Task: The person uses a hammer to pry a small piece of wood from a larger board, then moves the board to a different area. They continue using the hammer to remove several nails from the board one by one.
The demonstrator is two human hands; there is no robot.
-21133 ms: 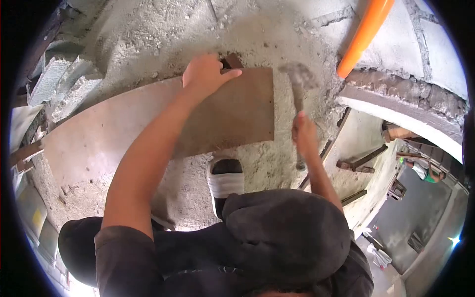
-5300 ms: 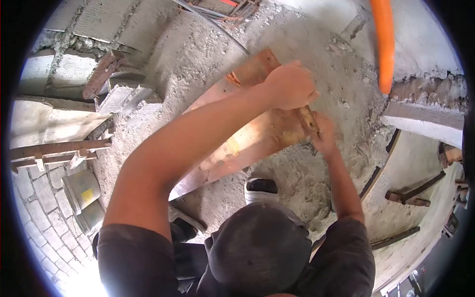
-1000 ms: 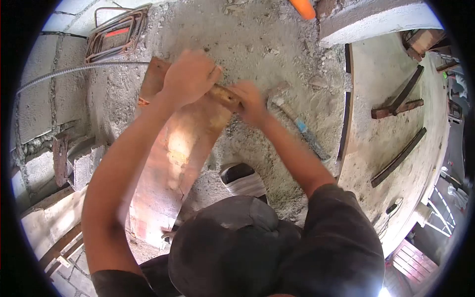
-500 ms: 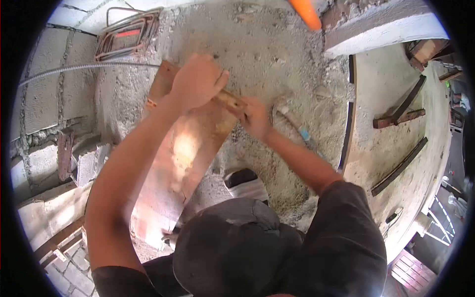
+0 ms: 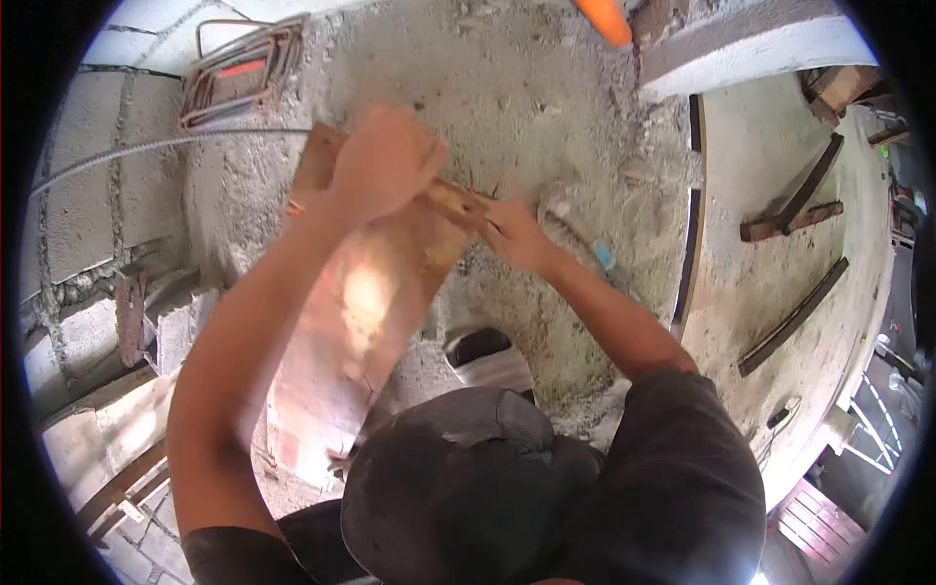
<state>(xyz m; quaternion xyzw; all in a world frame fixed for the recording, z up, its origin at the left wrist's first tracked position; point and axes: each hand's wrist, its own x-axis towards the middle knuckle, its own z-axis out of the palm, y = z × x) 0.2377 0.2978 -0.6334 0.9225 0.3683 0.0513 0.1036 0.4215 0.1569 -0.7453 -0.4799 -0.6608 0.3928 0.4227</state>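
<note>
A wide wooden board (image 5: 331,361) slants across the rough ground, with a narrow wood strip (image 5: 450,200) along its far end. My left hand (image 5: 388,161) is closed over that far end, fingers curled down. Motion blurs it, and whatever it grips is hidden beneath. My right hand (image 5: 519,234) pinches the right end of the wood strip between thumb and fingers. To the right of it on the ground lies what looks like a hammer, with blue tape (image 5: 603,255) on its handle. A shoe (image 5: 492,361) shows beside the board.
Bent rebar frames (image 5: 244,73) lean at the upper left, and a rebar rod (image 5: 166,141) runs toward the board. Block walls (image 5: 107,166) stand left. Dark wood strips (image 5: 795,317) lie on the pale slab at right. An orange object (image 5: 606,19) and a concrete beam (image 5: 751,54) are at top.
My right hand has shifted slightly right and stays at the end of the wood strip. My left hand has barely moved. The whole view has shifted slightly.
</note>
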